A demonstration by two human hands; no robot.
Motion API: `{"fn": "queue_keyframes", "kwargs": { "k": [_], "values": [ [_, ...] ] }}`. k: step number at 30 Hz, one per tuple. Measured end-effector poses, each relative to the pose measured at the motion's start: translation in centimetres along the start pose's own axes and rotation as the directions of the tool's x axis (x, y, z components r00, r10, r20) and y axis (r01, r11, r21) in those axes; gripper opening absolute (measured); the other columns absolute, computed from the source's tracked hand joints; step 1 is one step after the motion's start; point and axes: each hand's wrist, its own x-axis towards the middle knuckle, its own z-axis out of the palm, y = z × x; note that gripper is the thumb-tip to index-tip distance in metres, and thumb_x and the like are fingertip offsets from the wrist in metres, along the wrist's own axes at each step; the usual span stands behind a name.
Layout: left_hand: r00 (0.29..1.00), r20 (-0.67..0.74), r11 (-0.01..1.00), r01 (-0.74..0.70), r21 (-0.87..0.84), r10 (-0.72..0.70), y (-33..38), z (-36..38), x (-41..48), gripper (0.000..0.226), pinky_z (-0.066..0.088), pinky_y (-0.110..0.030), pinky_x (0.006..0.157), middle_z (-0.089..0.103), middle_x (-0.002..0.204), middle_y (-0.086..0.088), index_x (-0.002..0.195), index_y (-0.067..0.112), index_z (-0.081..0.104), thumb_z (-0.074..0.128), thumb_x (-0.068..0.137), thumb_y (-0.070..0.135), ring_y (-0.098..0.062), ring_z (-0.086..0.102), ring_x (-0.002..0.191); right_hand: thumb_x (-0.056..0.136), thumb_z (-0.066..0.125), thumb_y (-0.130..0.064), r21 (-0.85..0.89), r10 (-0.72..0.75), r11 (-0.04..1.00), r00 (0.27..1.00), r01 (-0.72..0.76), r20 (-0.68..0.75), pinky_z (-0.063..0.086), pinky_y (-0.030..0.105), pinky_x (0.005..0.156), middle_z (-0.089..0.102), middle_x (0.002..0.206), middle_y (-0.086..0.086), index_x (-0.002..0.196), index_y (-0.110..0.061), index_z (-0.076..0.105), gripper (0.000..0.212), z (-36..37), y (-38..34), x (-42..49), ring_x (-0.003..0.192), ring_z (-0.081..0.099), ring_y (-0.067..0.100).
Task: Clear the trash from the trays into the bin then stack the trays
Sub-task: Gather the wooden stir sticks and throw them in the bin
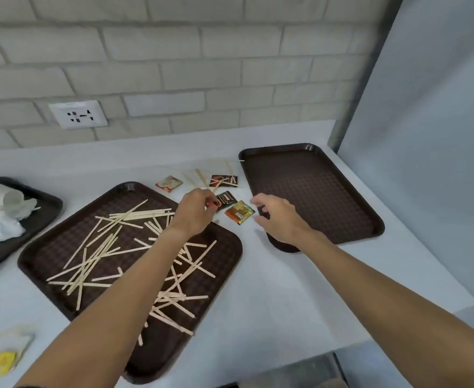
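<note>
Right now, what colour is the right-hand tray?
The tray is dark brown with a check pattern; head view.

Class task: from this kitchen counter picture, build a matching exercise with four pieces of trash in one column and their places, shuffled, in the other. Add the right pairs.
Things
1. wooden sticks
2. gold packet
3. crumpled paper
4. red packet

Places
A. pinched by the left hand
B. on the far-left tray
C. scattered over the middle tray
D. on the counter, between the left hand and the right hand

Pairs: 1-C, 2-D, 3-B, 4-A
</note>
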Motion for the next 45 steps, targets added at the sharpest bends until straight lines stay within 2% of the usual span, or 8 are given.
{"fn": "queue_keyframes", "kwargs": {
  "k": [5, 11, 18, 23, 30, 34, 40, 45],
  "values": [
    [0.99, 0.127, 0.997, 0.063, 0.041, -0.068, -2.3, 1.4, 5.2, 0.036, 0.043, -0.03, 0.09, 0.06, 0.121, -0.013, 0.125, 0.009, 0.063, 0.066, 0.091, 0.021, -0.026, 0.058, 0.109, 0.096, 0.06, -0.02, -0.108, -0.008, 0.994, 0.995, 0.019, 0.098, 0.027, 0.039, 0.1, 0.059, 0.129, -0.001, 0.13, -0.026, 0.055, 0.035, 1.4, 0.2, 5.2, 0.118, 0.052, 0.018],
    [0.97, 0.224, 0.985, 0.054, 0.166, -0.091, -3.4, 3.3, 9.0, 0.05, 0.046, -0.045, 0.098, 0.053, 0.124, -0.013, 0.129, 0.013, 0.058, 0.072, 0.086, 0.034, -0.032, 0.052, 0.116, 0.09, 0.069, -0.021, -0.221, -0.041, 0.972, 0.981, 0.083, 0.19, 0.025, 0.04, 0.098, 0.059, 0.125, 0.0, 0.132, -0.024, 0.054, 0.044, 2.0, 0.3, 9.2, 0.117, 0.05, 0.02],
    [0.961, 0.243, 0.968, 0.071, 0.242, -0.132, -3.7, 4.5, 10.6, 0.04, 0.041, -0.044, 0.094, 0.053, 0.116, -0.011, 0.113, 0.011, 0.062, 0.073, 0.085, 0.037, -0.032, 0.047, 0.113, 0.084, 0.076, -0.025, -0.303, -0.046, 0.943, 0.953, 0.141, 0.301, 0.025, 0.04, 0.094, 0.055, 0.123, -0.004, 0.124, -0.025, 0.055, 0.046, 2.6, 0.5, 11.7, 0.116, 0.043, 0.019],
    [0.978, 0.145, 0.987, 0.136, 0.086, -0.148, -3.8, 4.7, 10.4, 0.023, 0.05, -0.045, 0.088, 0.068, 0.107, -0.013, 0.11, 0.009, 0.065, 0.065, 0.091, 0.022, -0.033, 0.06, 0.104, 0.083, 0.076, -0.028, -0.282, -0.043, 0.95, 0.95, 0.135, 0.308, 0.026, 0.039, 0.094, 0.052, 0.111, -0.007, 0.115, -0.026, 0.053, 0.039, 2.3, 0.5, 11.9, 0.109, 0.043, 0.017],
    [0.983, 0.048, 0.976, 0.181, -0.119, -0.176, -3.4, 2.7, 8.8, 0.016, 0.044, -0.034, 0.067, 0.068, 0.091, -0.012, 0.101, 0.008, 0.066, 0.055, 0.094, 0.017, -0.034, 0.063, 0.089, 0.096, 0.061, -0.027, -0.042, -0.046, 0.998, 0.997, 0.049, 0.063, 0.034, 0.039, 0.101, 0.058, 0.102, -0.008, 0.104, -0.024, 0.066, 0.01, 2.0, 0.9, 8.8, 0.099, 0.053, 0.012],
    [0.995, 0.0, 0.976, 0.101, -0.195, -0.103, -0.7, 2.0, 7.1, 0.022, 0.045, -0.031, 0.071, 0.071, 0.098, -0.011, 0.112, 0.01, 0.068, 0.057, 0.095, 0.018, -0.03, 0.064, 0.089, 0.095, 0.063, -0.024, 0.231, 0.042, 0.973, 0.991, -0.012, -0.123, 0.051, 0.022, 0.075, 0.066, 0.092, -0.007, 0.092, -0.023, 0.062, 0.004, -0.4, 1.7, 5.8, 0.086, 0.062, 0.008],
    [0.994, 0.043, 0.953, -0.081, -0.293, 0.098, 7.8, 3.7, 2.5, 0.018, 0.038, -0.002, 0.06, 0.061, 0.094, 0.001, 0.111, 0.008, 0.061, 0.061, 0.094, 0.012, -0.01, 0.058, 0.08, 0.09, 0.07, -0.026, 0.411, 0.3, 0.904, 0.859, -0.118, -0.414, 0.05, 0.008, 0.06, 0.065, 0.084, -0.011, 0.093, -0.018, 0.059, 0.014, -4.2, 6.2, -2.9, 0.077, 0.066, 0.001],
    [0.949, 0.184, 0.89, -0.156, -0.427, 0.255, 15.8, 9.3, -4.2, 0.032, 0.049, -0.009, 0.069, 0.069, 0.104, 0.002, 0.119, 0.023, 0.048, 0.063, 0.093, 0.012, -0.008, 0.065, 0.088, 0.09, 0.067, -0.015, 0.575, 0.495, 0.799, 0.739, -0.179, -0.458, 0.053, 0.021, 0.066, 0.067, 0.091, 0.001, 0.104, -0.02, 0.053, 0.021, -5.5, 11.9, -14.7, 0.081, 0.07, 0.014]
  ]
}}
